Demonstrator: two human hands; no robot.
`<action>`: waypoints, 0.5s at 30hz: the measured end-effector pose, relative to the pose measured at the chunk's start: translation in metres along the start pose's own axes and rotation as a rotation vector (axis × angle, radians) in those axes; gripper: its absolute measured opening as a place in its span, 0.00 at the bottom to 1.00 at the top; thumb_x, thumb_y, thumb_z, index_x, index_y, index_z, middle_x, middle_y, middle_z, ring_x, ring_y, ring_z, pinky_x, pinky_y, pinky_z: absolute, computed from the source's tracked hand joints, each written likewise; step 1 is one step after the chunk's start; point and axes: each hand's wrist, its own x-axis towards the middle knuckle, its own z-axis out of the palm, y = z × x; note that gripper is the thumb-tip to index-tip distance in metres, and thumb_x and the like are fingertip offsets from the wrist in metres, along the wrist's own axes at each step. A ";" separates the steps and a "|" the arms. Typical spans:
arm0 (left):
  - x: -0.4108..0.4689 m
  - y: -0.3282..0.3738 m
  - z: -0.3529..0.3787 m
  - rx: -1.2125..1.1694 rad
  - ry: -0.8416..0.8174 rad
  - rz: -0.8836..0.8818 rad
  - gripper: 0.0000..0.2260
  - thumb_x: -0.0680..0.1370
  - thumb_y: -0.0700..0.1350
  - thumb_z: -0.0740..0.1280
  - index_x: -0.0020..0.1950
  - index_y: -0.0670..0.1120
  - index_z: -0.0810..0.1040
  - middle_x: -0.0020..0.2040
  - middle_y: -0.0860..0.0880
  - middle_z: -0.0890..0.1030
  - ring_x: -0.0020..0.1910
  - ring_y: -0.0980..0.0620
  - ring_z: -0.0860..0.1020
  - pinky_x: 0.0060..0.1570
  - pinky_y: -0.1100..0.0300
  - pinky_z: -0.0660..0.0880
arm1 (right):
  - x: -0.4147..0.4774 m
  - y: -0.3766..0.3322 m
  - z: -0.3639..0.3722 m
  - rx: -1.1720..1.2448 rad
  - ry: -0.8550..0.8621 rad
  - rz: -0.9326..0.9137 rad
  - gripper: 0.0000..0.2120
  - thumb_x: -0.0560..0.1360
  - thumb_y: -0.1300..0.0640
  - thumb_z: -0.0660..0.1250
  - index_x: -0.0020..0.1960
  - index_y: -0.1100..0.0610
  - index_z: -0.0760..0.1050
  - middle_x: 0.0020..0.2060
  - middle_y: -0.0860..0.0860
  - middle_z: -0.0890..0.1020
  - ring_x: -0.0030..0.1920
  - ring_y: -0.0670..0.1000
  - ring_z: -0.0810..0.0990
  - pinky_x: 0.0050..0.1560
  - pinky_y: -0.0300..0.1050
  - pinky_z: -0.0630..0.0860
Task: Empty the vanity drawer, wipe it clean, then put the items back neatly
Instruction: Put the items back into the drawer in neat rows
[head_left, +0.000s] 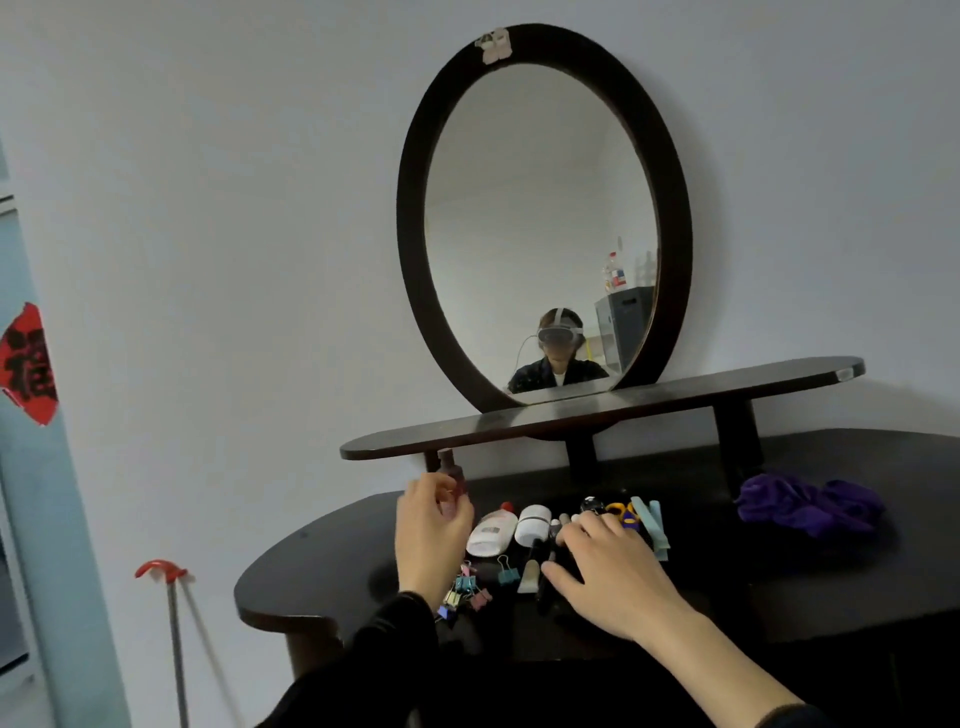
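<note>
Most of the drawer's contents appear to be out already, lying in a loose cluster on the dark tabletop (322, 566): a white bottle (492, 530) with a red cap, a white jar (532, 522), yellow-handled scissors (621, 512), coloured binder clips (467, 590) at the near left, and some dark sticks (545, 582) that may be pencils.

The left hand (431, 530) is raised at the far left of the cluster and pinches a small bottle (453, 475) between thumb and fingertips, just under the shelf (675, 395) below the mirror (540, 223). The right hand (608, 566) lies spread over the right part of the cluster, its fingers straight on the dark sticks and gripping nothing that I can see.

A purple cloth (810, 506) sits bunched at the far right, well apart from the items and from both hands.

The drawer itself is out of view, so I cannot tell whether it is fully empty or wiped. Judging by the idle cloth and the scattered items, either the emptying is nearly done or the return has just started. The neat putting-back is largely still to do.
</note>
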 end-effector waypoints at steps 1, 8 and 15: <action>0.012 -0.008 0.002 0.021 0.006 -0.040 0.09 0.74 0.46 0.70 0.48 0.57 0.72 0.48 0.56 0.76 0.50 0.52 0.75 0.47 0.57 0.74 | 0.001 0.000 0.001 0.013 -0.002 -0.009 0.25 0.80 0.33 0.53 0.67 0.48 0.72 0.63 0.45 0.73 0.65 0.49 0.70 0.62 0.46 0.71; 0.080 -0.066 0.049 0.009 -0.188 -0.431 0.38 0.67 0.53 0.79 0.70 0.43 0.64 0.64 0.42 0.76 0.62 0.42 0.76 0.60 0.48 0.75 | 0.006 0.001 0.005 0.092 -0.006 -0.020 0.26 0.78 0.31 0.51 0.64 0.46 0.73 0.61 0.43 0.73 0.63 0.47 0.69 0.62 0.46 0.70; 0.080 -0.069 0.054 0.060 -0.133 -0.249 0.14 0.69 0.52 0.78 0.46 0.51 0.75 0.40 0.54 0.79 0.44 0.50 0.81 0.40 0.56 0.73 | 0.003 -0.001 0.000 0.093 -0.034 -0.026 0.25 0.80 0.34 0.52 0.64 0.51 0.74 0.60 0.47 0.74 0.62 0.51 0.70 0.62 0.49 0.71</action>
